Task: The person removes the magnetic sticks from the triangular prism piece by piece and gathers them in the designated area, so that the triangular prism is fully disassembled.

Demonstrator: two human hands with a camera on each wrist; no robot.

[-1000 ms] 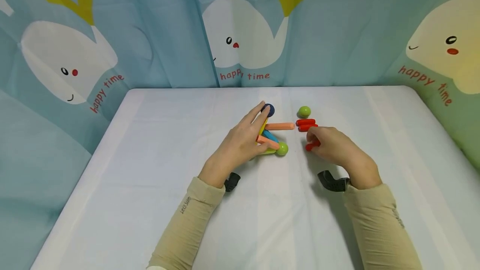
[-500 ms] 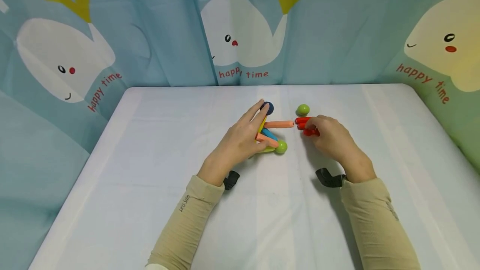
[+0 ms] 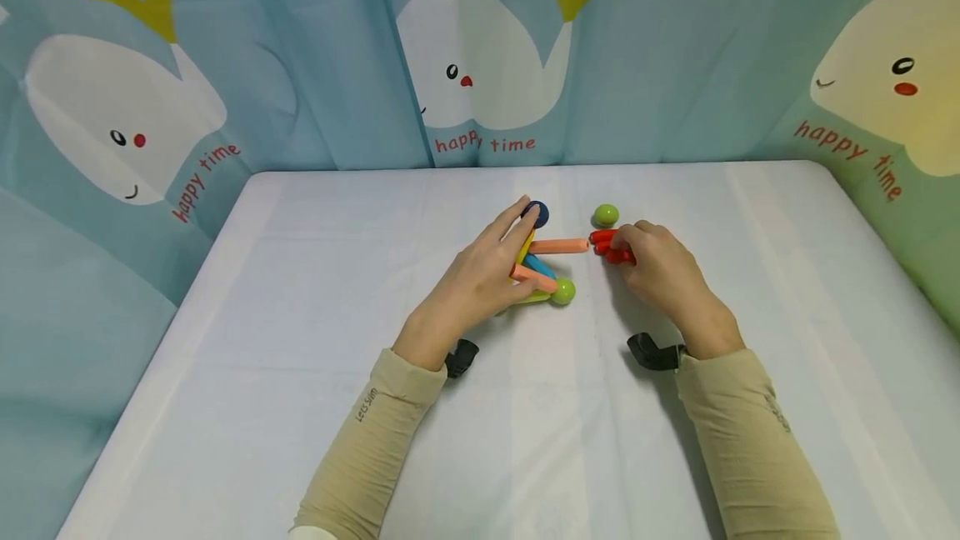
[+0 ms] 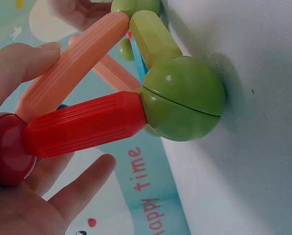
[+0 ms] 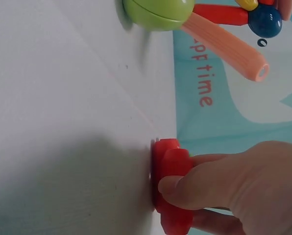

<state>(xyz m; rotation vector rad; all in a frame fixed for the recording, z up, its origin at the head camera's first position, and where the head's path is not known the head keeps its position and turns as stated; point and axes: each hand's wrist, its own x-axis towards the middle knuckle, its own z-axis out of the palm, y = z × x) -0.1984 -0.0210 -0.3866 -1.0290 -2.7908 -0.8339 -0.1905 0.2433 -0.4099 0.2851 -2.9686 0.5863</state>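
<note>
My left hand (image 3: pixel 483 273) lies over a built frame of coloured rods and balls, thumb on an orange rod (image 4: pixel 72 66) and a red ball (image 4: pixel 11 149) against the palm. A red rod (image 4: pixel 87 123) joins that ball to a green ball (image 4: pixel 183 98) on the table. Another orange rod (image 3: pixel 560 246) sticks out to the right, its end free. Fingers of my left hand reach a dark blue ball (image 3: pixel 537 214). To the right, my right hand (image 3: pixel 663 269) pinches a red rod (image 5: pixel 176 191) between thumb and fingers, close beside other red rods (image 3: pixel 602 237).
A loose green ball (image 3: pixel 606 215) sits behind the red rods. The white-covered table (image 3: pixel 337 273) reaches back to a blue curtain (image 3: pixel 315 48) printed with whales. Black wrist mounts (image 3: pixel 654 352) show below both hands.
My right hand has moved away from me with its red rod, bringing it up against the other red rods. My left hand stays on the frame; the head view has shifted slightly.
</note>
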